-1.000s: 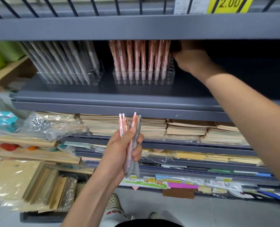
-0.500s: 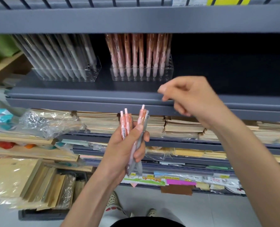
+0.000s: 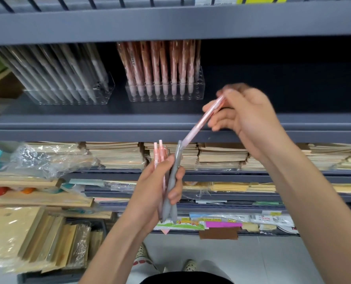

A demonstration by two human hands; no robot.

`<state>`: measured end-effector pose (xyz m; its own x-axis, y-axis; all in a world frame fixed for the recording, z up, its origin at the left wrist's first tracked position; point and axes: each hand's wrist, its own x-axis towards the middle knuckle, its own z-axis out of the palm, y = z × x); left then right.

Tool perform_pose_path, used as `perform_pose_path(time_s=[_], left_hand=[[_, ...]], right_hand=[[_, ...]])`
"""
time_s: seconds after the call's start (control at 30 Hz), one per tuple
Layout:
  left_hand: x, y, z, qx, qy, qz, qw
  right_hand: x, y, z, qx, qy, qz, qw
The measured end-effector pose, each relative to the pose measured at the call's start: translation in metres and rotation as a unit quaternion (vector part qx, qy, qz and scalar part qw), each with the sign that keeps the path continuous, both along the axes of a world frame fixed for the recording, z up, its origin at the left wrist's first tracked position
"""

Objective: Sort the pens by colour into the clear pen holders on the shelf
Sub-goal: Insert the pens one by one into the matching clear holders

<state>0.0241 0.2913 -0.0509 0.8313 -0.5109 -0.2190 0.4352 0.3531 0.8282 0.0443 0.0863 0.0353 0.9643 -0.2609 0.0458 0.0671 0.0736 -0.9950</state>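
My left hand (image 3: 160, 187) grips a small bundle of pens (image 3: 170, 177), two pink and at least one grey, held upright below the shelf. My right hand (image 3: 242, 111) pinches one pink pen (image 3: 201, 121) by its upper end; the pen slants down to the left with its tip just above the bundle. On the grey shelf (image 3: 170, 119) stand two clear holders: the left holder (image 3: 68, 95) filled with grey pens, the right holder (image 3: 166, 91) filled with pink pens.
To the right of the pink holder the shelf surface (image 3: 283, 95) is dark and bare. An upper shelf edge (image 3: 170, 23) overhangs the holders closely. Lower shelves carry stacks of brown notebooks (image 3: 221, 154), plastic-wrapped packs (image 3: 47, 158) and paper goods.
My right hand came back from the pink holder down to the bundle and drew one pink pen out of my left hand, lifting it up to the right.
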Motion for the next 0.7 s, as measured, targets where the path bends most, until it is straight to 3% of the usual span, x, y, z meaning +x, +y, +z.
perform_pose_path(time_s=[0.2,0.37,0.5,0.6,0.7], left_hand=[[0.000,0.005,0.003,0.005,0.016,0.011,1.000],[0.001,0.013,0.001,-0.007,0.044,0.036,0.998],[0.000,0.018,0.000,-0.027,0.057,0.033,0.997],[-0.001,0.020,0.000,-0.031,0.055,0.037,0.997],[-0.002,0.021,0.001,-0.018,0.036,0.056,0.998]], right_hand=[[0.022,-0.024,0.013,0.068,-0.122,-0.125,0.982],[0.047,-0.031,0.023,0.000,-0.178,-0.165,0.970],[0.072,-0.026,0.029,-0.043,-0.146,-0.183,0.971],[0.086,-0.024,0.029,-0.167,-0.118,-0.211,0.956],[0.094,-0.025,0.027,-0.376,-0.060,-0.165,0.910]])
